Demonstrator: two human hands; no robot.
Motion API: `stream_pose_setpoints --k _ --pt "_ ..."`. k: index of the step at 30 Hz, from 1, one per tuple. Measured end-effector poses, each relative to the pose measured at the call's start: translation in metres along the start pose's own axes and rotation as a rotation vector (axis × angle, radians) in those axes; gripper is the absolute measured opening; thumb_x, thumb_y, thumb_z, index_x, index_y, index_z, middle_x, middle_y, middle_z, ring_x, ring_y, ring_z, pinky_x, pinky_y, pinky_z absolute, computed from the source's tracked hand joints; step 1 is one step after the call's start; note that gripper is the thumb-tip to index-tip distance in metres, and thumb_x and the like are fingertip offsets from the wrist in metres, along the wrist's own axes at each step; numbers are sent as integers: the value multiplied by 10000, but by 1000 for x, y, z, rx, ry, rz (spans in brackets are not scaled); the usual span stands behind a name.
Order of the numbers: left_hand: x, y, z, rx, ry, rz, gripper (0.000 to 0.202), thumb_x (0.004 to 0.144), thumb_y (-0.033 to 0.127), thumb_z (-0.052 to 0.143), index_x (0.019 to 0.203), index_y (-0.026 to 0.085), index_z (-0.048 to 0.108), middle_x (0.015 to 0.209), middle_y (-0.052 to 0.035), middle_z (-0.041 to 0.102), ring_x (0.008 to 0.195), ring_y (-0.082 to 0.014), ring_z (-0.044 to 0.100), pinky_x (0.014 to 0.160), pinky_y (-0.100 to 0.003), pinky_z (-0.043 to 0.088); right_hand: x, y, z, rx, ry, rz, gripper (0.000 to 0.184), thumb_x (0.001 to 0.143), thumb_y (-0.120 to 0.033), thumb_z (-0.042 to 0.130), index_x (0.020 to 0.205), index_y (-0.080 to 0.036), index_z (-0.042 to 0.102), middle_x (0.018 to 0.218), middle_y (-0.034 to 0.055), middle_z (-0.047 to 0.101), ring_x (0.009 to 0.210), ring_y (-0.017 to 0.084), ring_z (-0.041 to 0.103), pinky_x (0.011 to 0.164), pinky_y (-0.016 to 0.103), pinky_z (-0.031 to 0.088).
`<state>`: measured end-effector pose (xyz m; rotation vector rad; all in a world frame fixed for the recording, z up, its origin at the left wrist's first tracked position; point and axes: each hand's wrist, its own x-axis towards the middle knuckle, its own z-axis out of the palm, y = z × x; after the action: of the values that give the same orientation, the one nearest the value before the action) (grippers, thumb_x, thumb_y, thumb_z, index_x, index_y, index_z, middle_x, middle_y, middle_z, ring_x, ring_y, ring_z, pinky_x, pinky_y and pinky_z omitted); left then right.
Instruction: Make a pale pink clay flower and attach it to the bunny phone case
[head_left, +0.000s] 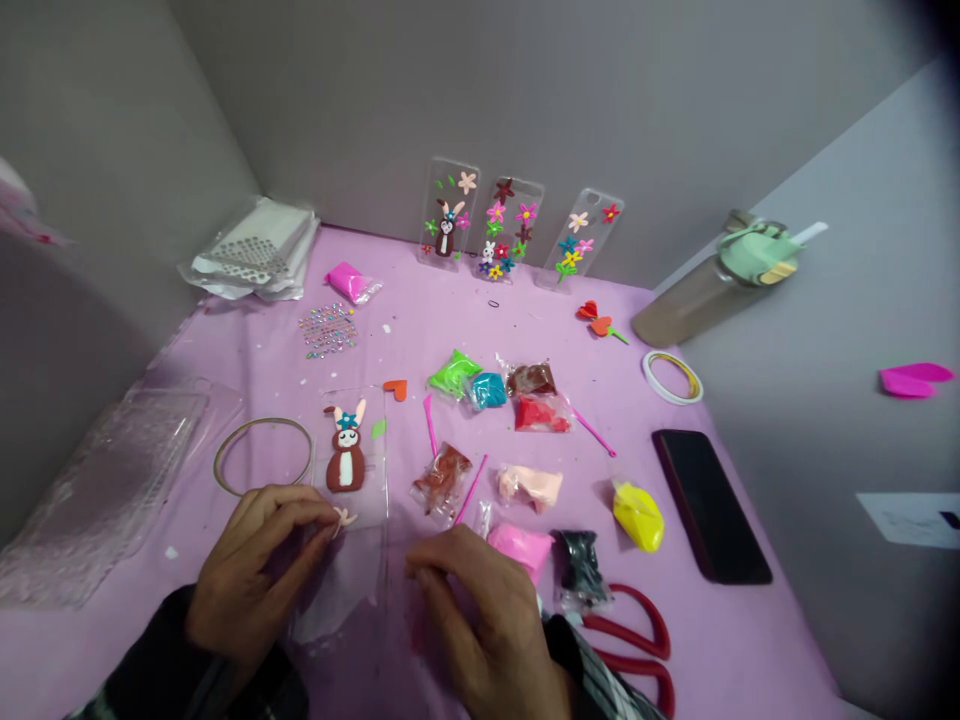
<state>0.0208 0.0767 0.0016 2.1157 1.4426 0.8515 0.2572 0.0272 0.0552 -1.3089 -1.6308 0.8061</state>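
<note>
A clear phone case (375, 440) lies on the table in front of me, with a brown and white clay bunny (346, 462) on its upper part. Below the bunny is a small peach clay flower (345, 518), partly covered by fingertips. My left hand (259, 570) pinches that flower at its left side, thumb and forefinger close together. To the right of the case, my right hand (484, 620) hovers with thumb and forefinger pressed together; whatever is between them cannot be made out. A scrap of green clay (379, 429) sits at the case's right edge.
Packets of coloured clay, such as pink (521, 545) and black (581, 565), surround my right hand. Red-handled scissors (637, 640) lie beside its wrist. A phone (712, 505), tape roll (673, 377) and bottle (697, 290) stand rightward. Decorated cases (514, 228) lean on the back wall.
</note>
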Motion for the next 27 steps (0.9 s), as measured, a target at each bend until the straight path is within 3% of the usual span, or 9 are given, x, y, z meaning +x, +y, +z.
stream_pose_setpoints --k 9,15,19,27 --pt "-3 0 -4 20 24 -11 129 902 321 661 1024 283 664 980 -30 708 942 -246 662 840 -382 522 -1 -1 0 19 12 4 161 962 -125 553 999 -208 687 858 20 736 757 142 694 666 243 519" --pt "-3 6 -3 3 87 -24 123 917 368 635 949 260 682 956 -36 706 945 -253 647 855 -396 487 -1 -1 -1 26 25 -22 172 952 -101 547 992 -198 683 847 24 726 760 141 687 681 237 517" --pt "-2 2 -3 33 72 -20 213 918 462 630 932 267 715 968 -55 712 963 -277 641 872 -419 489 -2 -1 0 28 29 -35 174 950 -93 548 1000 -193 682 846 25 716 763 139 683 691 228 518" --pt "0 -1 -6 44 59 9 195 912 427 641 924 262 744 958 -41 713 937 -268 654 861 -390 503 -5 0 2 45 34 -41 177 968 -91 543 1028 -193 675 887 30 719 807 140 689 725 227 519"
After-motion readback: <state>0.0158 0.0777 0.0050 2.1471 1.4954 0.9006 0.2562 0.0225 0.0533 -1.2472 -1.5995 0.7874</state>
